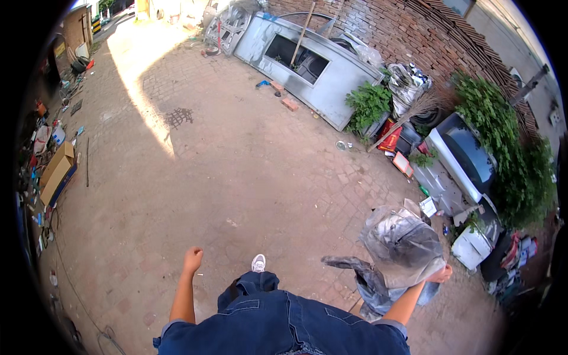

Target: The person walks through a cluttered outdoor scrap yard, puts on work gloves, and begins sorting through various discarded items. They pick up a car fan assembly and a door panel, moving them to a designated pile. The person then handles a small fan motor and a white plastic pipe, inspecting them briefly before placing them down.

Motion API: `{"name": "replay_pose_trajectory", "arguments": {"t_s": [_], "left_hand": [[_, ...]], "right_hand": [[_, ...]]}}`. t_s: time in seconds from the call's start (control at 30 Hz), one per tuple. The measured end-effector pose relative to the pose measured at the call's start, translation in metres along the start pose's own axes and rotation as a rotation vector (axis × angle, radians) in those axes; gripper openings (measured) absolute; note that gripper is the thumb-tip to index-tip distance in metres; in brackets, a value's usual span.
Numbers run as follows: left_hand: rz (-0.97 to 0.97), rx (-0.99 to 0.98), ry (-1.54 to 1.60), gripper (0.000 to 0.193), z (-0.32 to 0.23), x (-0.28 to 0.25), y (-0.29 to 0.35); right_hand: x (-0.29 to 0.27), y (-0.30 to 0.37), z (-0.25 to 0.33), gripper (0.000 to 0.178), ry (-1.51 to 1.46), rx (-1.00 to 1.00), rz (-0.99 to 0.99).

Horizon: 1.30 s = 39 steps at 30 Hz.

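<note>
At the right, my right hand (441,273) is closed on a translucent, dirty plastic bag (399,236) that puffs out beside my leg. Dark grey-blue crumpled material (373,284) hangs under and beside the bag; whether it is part of the same piece I cannot tell. My left hand (193,259) hangs at my left side over the paving, its fingers curled in, with nothing visible in them. One white shoe (258,263) shows ahead of my dark blue clothing.
Worn brick paving (236,177) stretches ahead. Along the brick wall on the right lie a large grey metal panel (340,89), a twig broom (408,115), leafy plants and car parts. Clutter and an open cardboard box (58,171) line the left, with a cable (74,284) on the ground.
</note>
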<state>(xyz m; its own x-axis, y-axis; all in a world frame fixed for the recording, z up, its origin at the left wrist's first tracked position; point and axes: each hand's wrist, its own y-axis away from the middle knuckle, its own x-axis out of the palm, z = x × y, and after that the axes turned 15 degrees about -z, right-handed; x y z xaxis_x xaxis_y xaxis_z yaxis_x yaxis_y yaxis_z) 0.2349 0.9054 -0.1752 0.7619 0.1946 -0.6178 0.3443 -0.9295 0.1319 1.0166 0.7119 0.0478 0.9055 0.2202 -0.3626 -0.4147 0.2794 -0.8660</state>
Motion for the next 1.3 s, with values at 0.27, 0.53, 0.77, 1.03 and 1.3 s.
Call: {"name": "replay_pose_trajectory", "arguments": {"t_s": [0.27, 0.53, 0.77, 1.03, 1.3], "left_hand": [[0.365, 0.181, 0.378, 0.019, -0.332, 0.231, -0.176], [0.399, 0.550, 0.117, 0.021, -0.492, 0.429, -0.374], [0.285, 0.148, 0.088, 0.022, -0.520, 0.478, -0.507], [0.128, 0.043, 0.028, 0.021, -0.540, 0.567, -0.696], [0.104, 0.134, 0.127, 0.021, -0.758, 0.661, -0.910]], "right_hand": [[0.204, -0.005, 0.246, 0.016, -0.420, 0.252, 0.239], [0.364, 0.052, 0.548, 0.032, -0.079, -0.040, 0.653], [0.518, 0.072, 0.779, 0.039, -0.321, -0.472, 0.772], [0.700, -0.031, 1.072, 0.049, -0.573, -0.837, 0.437], [0.667, -0.152, 1.389, 0.035, -0.388, -0.838, -1.043]]}}
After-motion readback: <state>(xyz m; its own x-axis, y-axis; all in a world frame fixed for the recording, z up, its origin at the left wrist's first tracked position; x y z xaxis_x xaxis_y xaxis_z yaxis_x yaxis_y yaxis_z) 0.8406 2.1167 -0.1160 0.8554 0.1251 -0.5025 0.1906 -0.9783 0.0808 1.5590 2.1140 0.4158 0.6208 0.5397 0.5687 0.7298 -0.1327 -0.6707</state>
